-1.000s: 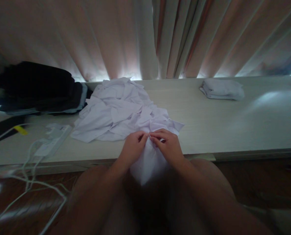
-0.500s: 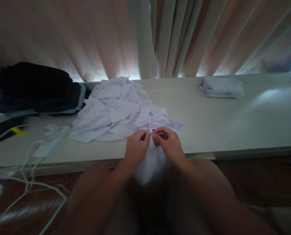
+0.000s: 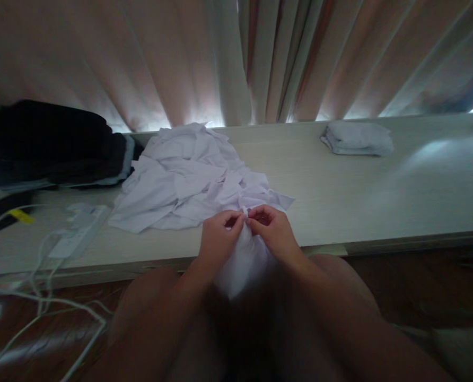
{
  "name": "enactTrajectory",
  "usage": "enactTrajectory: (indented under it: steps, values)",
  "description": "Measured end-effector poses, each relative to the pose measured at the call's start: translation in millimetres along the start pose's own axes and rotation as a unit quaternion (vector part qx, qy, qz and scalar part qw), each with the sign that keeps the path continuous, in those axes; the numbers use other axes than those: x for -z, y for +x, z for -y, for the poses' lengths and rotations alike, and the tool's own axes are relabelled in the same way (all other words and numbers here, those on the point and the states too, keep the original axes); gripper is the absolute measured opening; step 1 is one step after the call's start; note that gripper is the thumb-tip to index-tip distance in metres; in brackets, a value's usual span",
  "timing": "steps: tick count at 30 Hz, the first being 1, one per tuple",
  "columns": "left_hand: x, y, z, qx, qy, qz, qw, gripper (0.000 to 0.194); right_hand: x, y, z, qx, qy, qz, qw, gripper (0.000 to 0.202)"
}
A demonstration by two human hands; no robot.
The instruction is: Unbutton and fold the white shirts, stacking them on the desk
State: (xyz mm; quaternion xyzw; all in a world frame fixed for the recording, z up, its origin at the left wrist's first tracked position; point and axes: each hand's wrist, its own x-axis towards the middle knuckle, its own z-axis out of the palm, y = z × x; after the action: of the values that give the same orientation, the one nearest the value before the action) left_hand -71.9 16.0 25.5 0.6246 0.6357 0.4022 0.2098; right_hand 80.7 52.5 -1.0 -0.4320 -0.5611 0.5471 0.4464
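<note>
- The cloth [image 3: 176,178], white and rumpled, lies on the ledge [image 3: 340,201] in front of the person, left of centre, and runs over the front edge between the knees [image 3: 340,276].
- Its long axis slants from the back left towards the person; it is broad at the rear and narrows to the hands.
- Below the hands it hangs down to a blurred tip that points at the person.
- One flat corner juts right, just beyond the right hand [image 3: 274,231].
- The left hand [image 3: 220,233] pinches a small gathered fold, thumb and forefinger closed on it.
- The right hand pinches the same fold from the other side, its fingers curled, leaving a small hollow behind the tips.
- The two sets of fingertips nearly meet; whether they touch I cannot tell.
- What exactly sits between the tips is too small to tell.
</note>
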Motion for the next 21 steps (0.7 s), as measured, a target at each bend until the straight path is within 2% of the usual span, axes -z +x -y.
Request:
enactTrajectory:
  steps: [9,15,21]
  values:
    - [-2.7,2.2,7.4,-0.030,0.042,0.027,0.998,0.023,-2.8,0.2,-1.8,0.049,-0.080,-0.018,0.995,0.010]
    - [-5.5,3.9,10.8,-0.046,0.087,0.049,0.994,0.024,-5.4,-2.8,3.0,0.064,-0.191,-0.047,0.978,0.007]
    - [-1.2,0.5,9.3,-0.058,0.043,0.047,0.996,0.013,-2.4,0.6,0.9,0.068,-0.163,-0.023,0.984,0.003]
